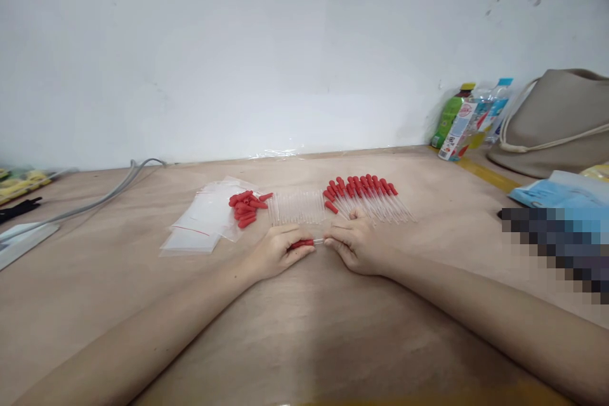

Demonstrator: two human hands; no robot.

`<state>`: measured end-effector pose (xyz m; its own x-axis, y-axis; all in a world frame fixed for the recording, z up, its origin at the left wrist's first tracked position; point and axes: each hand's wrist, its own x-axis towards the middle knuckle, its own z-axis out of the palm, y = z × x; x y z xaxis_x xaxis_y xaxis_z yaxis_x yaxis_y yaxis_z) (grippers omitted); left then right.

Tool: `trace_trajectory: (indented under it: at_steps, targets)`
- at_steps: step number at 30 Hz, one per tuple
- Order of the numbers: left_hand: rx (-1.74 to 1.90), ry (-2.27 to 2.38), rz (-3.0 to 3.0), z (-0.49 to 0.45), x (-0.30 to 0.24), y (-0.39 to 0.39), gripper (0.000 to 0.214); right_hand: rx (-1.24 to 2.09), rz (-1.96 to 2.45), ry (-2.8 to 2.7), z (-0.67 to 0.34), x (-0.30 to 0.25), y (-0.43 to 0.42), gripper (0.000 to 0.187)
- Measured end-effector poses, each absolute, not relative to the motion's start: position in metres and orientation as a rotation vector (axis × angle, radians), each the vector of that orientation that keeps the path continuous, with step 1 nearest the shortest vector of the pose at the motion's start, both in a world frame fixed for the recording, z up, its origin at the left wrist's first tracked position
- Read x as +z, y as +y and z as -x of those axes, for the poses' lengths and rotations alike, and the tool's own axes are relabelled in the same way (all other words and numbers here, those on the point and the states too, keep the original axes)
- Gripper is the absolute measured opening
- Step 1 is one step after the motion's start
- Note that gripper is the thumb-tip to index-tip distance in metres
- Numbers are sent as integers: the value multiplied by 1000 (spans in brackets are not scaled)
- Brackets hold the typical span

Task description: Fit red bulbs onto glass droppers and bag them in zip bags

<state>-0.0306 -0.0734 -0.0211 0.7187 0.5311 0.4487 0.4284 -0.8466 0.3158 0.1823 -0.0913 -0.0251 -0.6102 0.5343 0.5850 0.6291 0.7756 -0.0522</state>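
Observation:
Between the fingers of my left hand (285,250) is a red rubber bulb (302,243), its open end towards the right. A clear glass tube (318,242) runs from the bulb into the pinched fingers of my right hand (349,244), which hide its far part. Just beyond my hands lies a row of bare clear tubes (295,206). Left of that row is a pile of loose red bulbs (245,208). Behind my right hand, several droppers with red bulbs (364,187) lie side by side, bulbs away from me.
Clear plastic zip bags (200,222) lie left of the bulbs. A grey cable (107,195) crosses the table's left side. Bottles (451,117), a drink carton (457,130), a grey-brown bag (556,120) and a blue packet (542,193) stand or lie at right. A white wall closes off the back.

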Motion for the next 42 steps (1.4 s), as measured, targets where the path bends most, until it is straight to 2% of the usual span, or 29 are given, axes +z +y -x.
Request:
trace_trajectory:
  at_steps: [11, 18, 22, 27, 31, 42]
  targets:
    - [759, 750, -2761, 30, -20, -73, 19, -175, 1004, -2449, -171, -17, -99, 27]
    - [828, 936, -2641, 28, -15, -74, 15, -162, 1066, -2484, -170, -6, -103, 22]
    - [814, 1087, -2535, 31, -13, -74, 27, -144, 1143, -2528, -185, 8, -97, 20]
    - [797, 1049, -2519, 32, -15, -72, 26, 83, 1636, -2098, -211, 15, -72, 26]
    - [772, 1038, -2551, 31, -16, -71, 17, 65, 1926, -1735, -217, 11, -49, 28]
    - [752, 990, -2581, 30, -11, -73, 12, -68, 1992, -1780, -204, -1, -25, 36]
